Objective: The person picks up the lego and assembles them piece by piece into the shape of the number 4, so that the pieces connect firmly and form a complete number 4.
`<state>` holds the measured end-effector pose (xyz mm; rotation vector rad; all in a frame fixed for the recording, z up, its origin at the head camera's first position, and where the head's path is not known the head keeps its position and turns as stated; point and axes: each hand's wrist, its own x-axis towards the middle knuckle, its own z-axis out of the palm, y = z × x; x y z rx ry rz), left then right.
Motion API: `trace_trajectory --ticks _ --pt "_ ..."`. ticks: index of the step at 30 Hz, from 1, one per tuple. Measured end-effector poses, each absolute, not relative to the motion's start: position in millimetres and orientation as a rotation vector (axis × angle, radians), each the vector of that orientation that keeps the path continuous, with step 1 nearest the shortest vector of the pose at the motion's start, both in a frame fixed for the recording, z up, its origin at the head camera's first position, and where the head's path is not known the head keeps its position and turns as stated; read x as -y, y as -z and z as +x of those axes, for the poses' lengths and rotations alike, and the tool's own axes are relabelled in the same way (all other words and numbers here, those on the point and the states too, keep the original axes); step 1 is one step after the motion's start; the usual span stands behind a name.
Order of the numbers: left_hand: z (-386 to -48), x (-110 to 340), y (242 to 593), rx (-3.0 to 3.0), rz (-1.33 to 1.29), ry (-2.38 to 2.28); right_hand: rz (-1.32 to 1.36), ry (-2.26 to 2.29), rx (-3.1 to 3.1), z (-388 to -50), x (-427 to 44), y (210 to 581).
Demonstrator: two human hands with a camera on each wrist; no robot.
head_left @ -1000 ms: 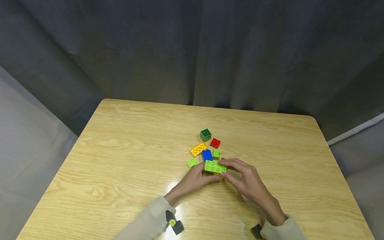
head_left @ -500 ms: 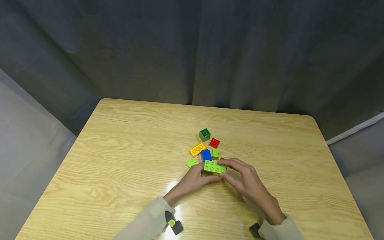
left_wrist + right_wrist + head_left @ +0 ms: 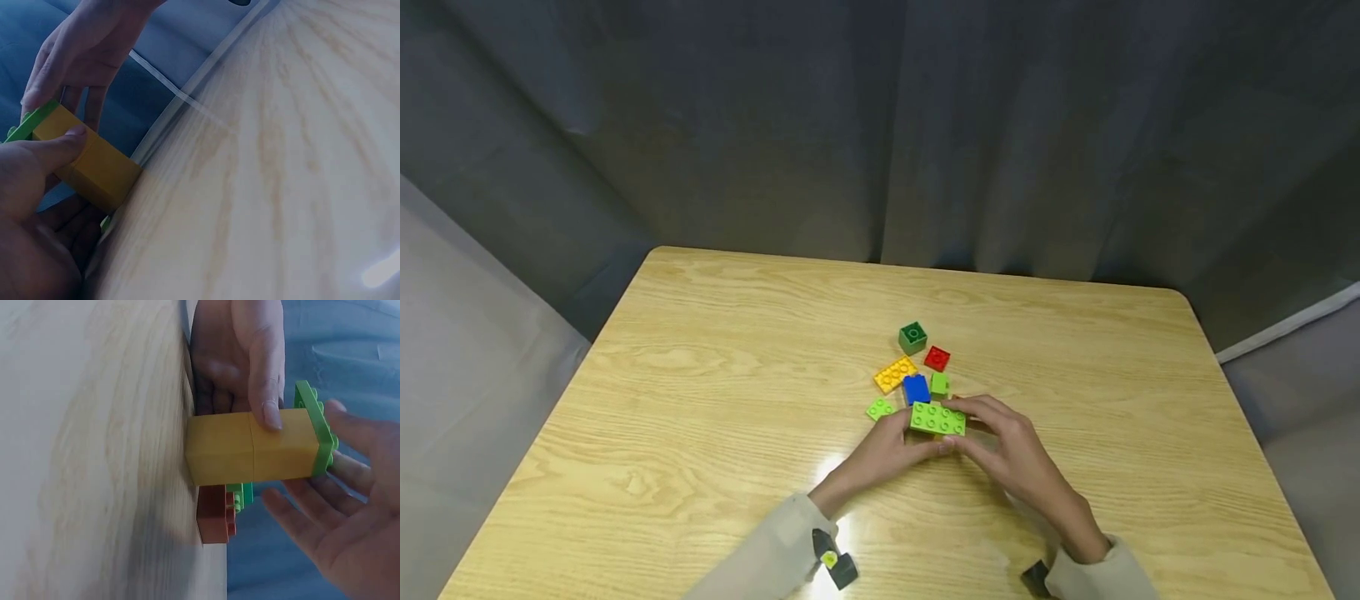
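A light green eight-stud plate (image 3: 937, 418) tops a stack of two yellow blocks (image 3: 253, 447), which stands on the table. My left hand (image 3: 886, 450) grips the yellow blocks, its thumb (image 3: 270, 412) across the upper one. At the other side, my right hand (image 3: 1018, 450) touches the green plate with thumb and fingertips. Seen from the left wrist, the plate (image 3: 31, 123) sits against the end of the yellow stack (image 3: 94, 162). Beside the stack's base stands a reddish-brown block (image 3: 214, 514).
Beyond the hands lie a dark green block (image 3: 912, 337), a red piece (image 3: 937, 358), a yellow plate (image 3: 895, 374), a blue block (image 3: 916, 389) and a small light green block (image 3: 939, 384). A small light green plate (image 3: 880, 408) is near my left fingers.
My right thumb has shifted slightly down and left, from the green plate's near corner to beside my left thumb. The green plate's near right corner now shows. My left hand keeps its grip.
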<state>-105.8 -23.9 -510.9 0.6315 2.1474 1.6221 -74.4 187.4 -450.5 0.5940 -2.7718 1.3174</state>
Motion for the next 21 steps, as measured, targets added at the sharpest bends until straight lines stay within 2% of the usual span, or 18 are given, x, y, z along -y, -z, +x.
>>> trace_trajectory --ticks 21 --pt "-105.6 21.2 509.0 -2.151 0.664 -1.633 0.551 -1.107 2.822 -73.1 -178.7 440.6"
